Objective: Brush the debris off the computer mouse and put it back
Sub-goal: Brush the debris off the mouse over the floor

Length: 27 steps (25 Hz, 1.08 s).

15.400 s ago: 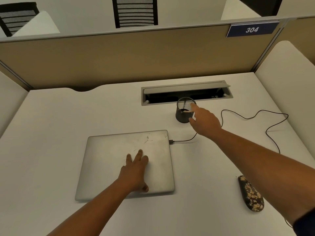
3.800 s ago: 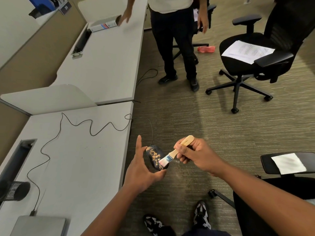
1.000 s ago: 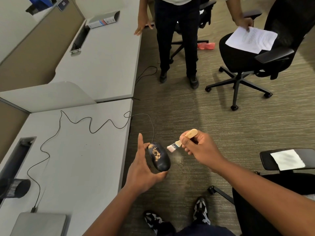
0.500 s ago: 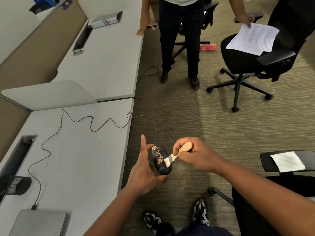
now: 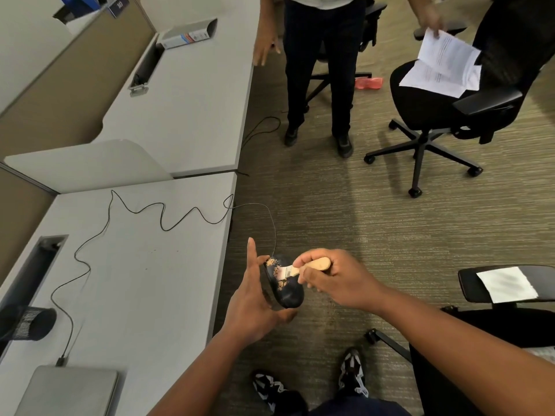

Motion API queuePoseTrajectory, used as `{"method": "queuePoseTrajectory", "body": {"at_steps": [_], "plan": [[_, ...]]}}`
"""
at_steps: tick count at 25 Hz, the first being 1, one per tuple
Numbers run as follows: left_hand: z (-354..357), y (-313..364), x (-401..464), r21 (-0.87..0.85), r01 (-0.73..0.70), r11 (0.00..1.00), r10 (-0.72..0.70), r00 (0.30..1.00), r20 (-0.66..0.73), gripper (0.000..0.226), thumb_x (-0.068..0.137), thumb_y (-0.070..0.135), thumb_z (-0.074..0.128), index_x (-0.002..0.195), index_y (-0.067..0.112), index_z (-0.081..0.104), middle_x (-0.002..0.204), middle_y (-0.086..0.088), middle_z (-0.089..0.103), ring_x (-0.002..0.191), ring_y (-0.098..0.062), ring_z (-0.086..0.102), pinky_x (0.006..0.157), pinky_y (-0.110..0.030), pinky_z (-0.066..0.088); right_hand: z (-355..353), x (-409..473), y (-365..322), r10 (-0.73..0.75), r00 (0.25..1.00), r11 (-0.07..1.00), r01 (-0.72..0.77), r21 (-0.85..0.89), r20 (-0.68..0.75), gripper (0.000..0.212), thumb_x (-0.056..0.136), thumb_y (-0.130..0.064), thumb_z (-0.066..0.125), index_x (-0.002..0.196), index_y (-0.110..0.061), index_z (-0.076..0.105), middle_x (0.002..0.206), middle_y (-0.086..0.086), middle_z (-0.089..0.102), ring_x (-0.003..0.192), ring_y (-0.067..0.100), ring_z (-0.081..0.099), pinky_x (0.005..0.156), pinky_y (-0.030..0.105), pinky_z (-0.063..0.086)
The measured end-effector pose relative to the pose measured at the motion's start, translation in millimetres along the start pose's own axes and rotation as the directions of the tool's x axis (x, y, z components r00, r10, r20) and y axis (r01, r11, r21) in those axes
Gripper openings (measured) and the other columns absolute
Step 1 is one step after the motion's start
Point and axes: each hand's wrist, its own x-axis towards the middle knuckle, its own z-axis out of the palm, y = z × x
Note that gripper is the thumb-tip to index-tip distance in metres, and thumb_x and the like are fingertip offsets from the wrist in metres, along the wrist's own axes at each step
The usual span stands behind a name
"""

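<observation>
I held the computer mouse point(image 5: 285, 283) in my left hand point(image 5: 253, 298), out past the table's point(image 5: 144, 265) right edge and above the carpet point(image 5: 345, 211), with my fingers curled under its body and my forefinger pointing straight up beside it. My right hand point(image 5: 333, 276) was closed around the wooden handle of a small brush point(image 5: 303, 267), whose pale bristles touched the top of the mouse between two patches of tan debris point(image 5: 271, 261). The mouse's thin black cable point(image 5: 163, 219) ran from its front up over the table edge and snaked across the bare tabletop to a plug at the closed laptop point(image 5: 69, 391) near the front corner. The floor straight ahead of my hands lay open; my shoes point(image 5: 351, 373) stood directly below them. To my right a chair armrest point(image 5: 507, 283) carried a white tissue point(image 5: 506, 284). Farther off another person point(image 5: 318, 70) stood at the next table's edge, handling papers point(image 5: 444, 66) over a black office chair point(image 5: 435, 115). A black mesh cup point(image 5: 31, 324) stood at the table's left, by the recessed cable tray point(image 5: 28, 274); I could not tell what either held.
</observation>
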Motion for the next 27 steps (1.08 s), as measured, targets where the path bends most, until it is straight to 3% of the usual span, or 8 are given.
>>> {"method": "queuePoseTrajectory", "body": {"at_steps": [5,7,10,14,18,23,27], "plan": [[-0.9,2.3,0.1,-0.018,0.011,1.000,-0.011,1.000,-0.011,0.164,0.062,0.045,0.099,0.148,0.052,-0.041,0.123,0.067,0.020,0.102,0.010,0.060,0.080,-0.014,0.045,-2.5,1.0,-0.2,0.043,0.999,0.998,-0.044,0.039,0.019,0.016,0.091,-0.020,0.066,0.097,-0.030,0.076,0.079,0.001,0.078,0.071,0.023,0.063,0.069,0.046,0.051],[-1.5,1.8,0.1,-0.019,0.010,1.000,-0.010,1.000,-0.019,0.164,0.061,0.043,0.099,0.148,0.054,-0.040,0.126,0.061,0.023,0.105,0.007,0.062,0.082,-0.016,0.048,-5.4,2.0,0.0,0.043,0.999,0.999,-0.044,0.025,0.019,0.019,0.088,-0.021,0.064,0.097,-0.033,0.075,0.083,0.006,0.078,0.072,0.026,0.063,0.068,0.048,0.051],[-1.7,1.4,-0.5,-0.019,0.001,1.000,-0.001,1.000,-0.025,0.164,0.061,0.040,0.099,0.148,0.057,-0.038,0.134,0.044,0.030,0.116,-0.006,0.066,0.095,-0.034,0.056,-12.4,2.9,-0.8,0.049,0.999,0.999,-0.049,-0.016,0.001,0.021,0.087,-0.019,0.061,0.094,-0.033,0.076,0.084,0.008,0.078,0.072,0.024,0.065,0.070,0.052,0.055],[-1.7,3.2,-0.2,-0.019,-0.002,1.000,0.002,1.000,-0.022,0.164,0.060,0.039,0.100,0.149,0.057,-0.037,0.151,0.025,0.034,0.126,-0.012,0.064,0.104,-0.046,0.055,-20.1,2.0,-1.7,0.048,0.997,0.999,-0.048,-0.007,-0.057,0.024,0.090,-0.011,0.060,0.095,-0.030,0.073,0.084,0.014,0.075,0.069,0.024,0.058,0.062,0.043,0.045],[-0.4,3.5,2.0,-0.032,0.003,0.999,-0.004,1.000,-0.029,0.165,0.060,0.040,0.101,0.147,0.059,-0.037,0.160,0.017,0.034,0.132,-0.014,0.060,0.108,-0.047,0.053,-19.4,1.9,-2.3,0.016,0.998,0.995,-0.011,0.102,-0.054,0.019,0.087,-0.016,0.067,0.097,-0.031,0.070,0.091,0.027,0.070,0.073,0.028,0.057,0.065,0.046,0.045],[1.0,1.7,4.1,-0.004,-0.004,1.000,0.004,1.000,-0.019,0.164,0.060,0.042,0.100,0.149,0.056,-0.038,0.164,0.014,0.033,0.131,-0.016,0.061,0.107,-0.049,0.054,-19.1,4.1,-5.7,0.010,0.999,0.992,-0.005,0.128,-0.039,0.014,0.097,-0.007,0.066,0.107,-0.014,0.074,0.092,0.020,0.075,0.077,0.018,0.067,0.071,0.035,0.055],[1.4,3.4,3.3,0.030,-0.007,1.000,0.008,1.000,-0.007,0.164,0.063,0.036,0.099,0.146,0.058,-0.040,0.164,0.016,0.030,0.123,-0.015,0.065,0.099,-0.043,0.058,-11.2,5.5,-6.9,0.016,1.000,0.990,-0.018,0.137,0.020,0.015,0.102,-0.008,0.060,0.109,-0.012,0.072,0.091,0.016,0.078,0.078,0.018,0.070,0.069,0.030,0.057]]}}
